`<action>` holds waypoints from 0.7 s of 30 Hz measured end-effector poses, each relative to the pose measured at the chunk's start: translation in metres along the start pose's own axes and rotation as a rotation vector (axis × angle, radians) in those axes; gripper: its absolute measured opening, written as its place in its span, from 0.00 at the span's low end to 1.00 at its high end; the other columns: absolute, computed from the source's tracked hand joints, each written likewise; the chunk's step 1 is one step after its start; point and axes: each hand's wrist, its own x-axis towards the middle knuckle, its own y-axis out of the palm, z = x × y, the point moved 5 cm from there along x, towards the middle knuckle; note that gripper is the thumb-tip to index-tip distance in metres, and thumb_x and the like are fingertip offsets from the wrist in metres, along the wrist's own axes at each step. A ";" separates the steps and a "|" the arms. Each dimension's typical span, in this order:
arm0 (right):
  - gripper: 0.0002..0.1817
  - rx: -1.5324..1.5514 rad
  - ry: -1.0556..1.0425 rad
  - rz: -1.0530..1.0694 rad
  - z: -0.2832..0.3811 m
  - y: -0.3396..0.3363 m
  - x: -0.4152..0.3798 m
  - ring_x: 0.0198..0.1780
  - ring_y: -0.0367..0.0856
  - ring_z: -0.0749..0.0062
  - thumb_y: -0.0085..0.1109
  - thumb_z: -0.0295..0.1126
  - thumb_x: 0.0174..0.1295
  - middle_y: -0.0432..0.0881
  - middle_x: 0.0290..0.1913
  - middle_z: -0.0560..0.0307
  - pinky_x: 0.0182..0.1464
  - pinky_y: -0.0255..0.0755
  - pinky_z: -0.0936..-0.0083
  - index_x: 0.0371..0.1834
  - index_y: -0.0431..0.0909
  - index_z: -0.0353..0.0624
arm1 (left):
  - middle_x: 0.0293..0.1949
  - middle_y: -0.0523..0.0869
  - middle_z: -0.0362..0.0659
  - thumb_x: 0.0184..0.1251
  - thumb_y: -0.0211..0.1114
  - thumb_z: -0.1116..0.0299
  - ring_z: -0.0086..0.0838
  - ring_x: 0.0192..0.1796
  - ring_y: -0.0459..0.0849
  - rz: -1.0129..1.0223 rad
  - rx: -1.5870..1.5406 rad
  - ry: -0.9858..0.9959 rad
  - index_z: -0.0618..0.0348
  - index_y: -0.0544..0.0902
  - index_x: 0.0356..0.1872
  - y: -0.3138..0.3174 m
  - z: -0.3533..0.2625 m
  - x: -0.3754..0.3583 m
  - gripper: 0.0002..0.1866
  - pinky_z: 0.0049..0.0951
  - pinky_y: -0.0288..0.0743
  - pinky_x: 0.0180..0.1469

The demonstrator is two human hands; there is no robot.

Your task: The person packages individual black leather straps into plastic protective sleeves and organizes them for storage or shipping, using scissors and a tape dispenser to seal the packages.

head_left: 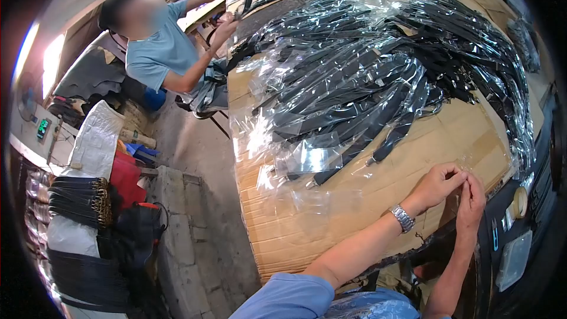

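Observation:
Both of my hands meet over the right front part of the cardboard-covered table. My left hand (438,187), with a metal-band watch (403,218) on its wrist, has thumb and fingers pinched together. Touching it at the fingertips, my right hand (471,201) is also closed in a pinch. Whatever lies between the fingers is too small or too transparent to make out. Beyond them spreads a big heap of black straps in clear plastic sleeves (348,94), some with metal ends toward me. Loose clear sleeves (313,201) lie at the near left of the heap.
Cardboard (283,242) covers the table. At right are a tape roll (519,202), a blue-handled tool (495,235) and a clear plastic box (514,261). Across the table's far left, a person in a blue shirt (165,47) handles black straps. Bundled black straps (77,201) lie at far left.

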 end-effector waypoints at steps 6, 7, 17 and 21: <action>0.04 0.055 0.044 -0.008 -0.021 0.006 0.000 0.41 0.77 0.65 0.51 0.22 0.70 0.78 0.39 0.51 0.46 0.72 0.73 0.42 0.76 0.33 | 0.33 0.84 0.36 0.77 0.58 0.62 0.17 0.36 0.78 -0.048 0.137 0.010 0.64 0.81 0.38 0.001 0.006 0.003 0.14 0.23 0.75 0.42; 0.04 0.104 0.098 -0.009 -0.029 0.008 0.000 0.40 0.76 0.67 0.52 0.23 0.70 0.78 0.38 0.53 0.45 0.71 0.74 0.42 0.76 0.34 | 0.32 0.84 0.37 0.77 0.58 0.62 0.17 0.36 0.78 -0.059 0.144 -0.014 0.64 0.81 0.38 0.000 0.006 0.003 0.14 0.24 0.75 0.41; 0.04 0.282 0.306 -0.013 -0.057 0.011 -0.006 0.39 0.71 0.81 0.54 0.25 0.71 0.76 0.35 0.62 0.43 0.70 0.79 0.39 0.75 0.35 | 0.29 0.84 0.47 0.72 0.61 0.61 0.27 0.31 0.79 -0.140 0.391 0.008 0.65 0.81 0.39 0.003 -0.006 -0.003 0.14 0.31 0.74 0.37; 0.04 0.291 0.276 -0.007 -0.057 0.011 -0.007 0.38 0.70 0.82 0.54 0.25 0.71 0.75 0.34 0.63 0.42 0.69 0.81 0.39 0.74 0.36 | 0.29 0.84 0.47 0.71 0.60 0.62 0.27 0.32 0.80 -0.144 0.383 0.028 0.65 0.81 0.40 0.004 -0.011 -0.003 0.14 0.31 0.74 0.38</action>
